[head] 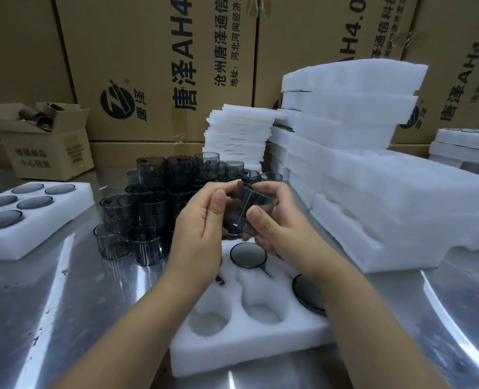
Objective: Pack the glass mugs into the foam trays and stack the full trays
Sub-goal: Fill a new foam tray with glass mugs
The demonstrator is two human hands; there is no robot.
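Note:
Both my hands hold one smoky grey glass mug above the white foam tray in front of me. My left hand grips the mug's left side and my right hand curls round its right side. In that tray two pockets hold mugs, one in the middle and one at the right, while two near pockets are bare foam. A heap of loose grey mugs stands behind and left of the tray.
A filled foam tray lies at the left on the steel table. Stacks of foam trays rise at the right, thin foam sheets at the back. Cardboard boxes wall the rear; a small open box sits back left.

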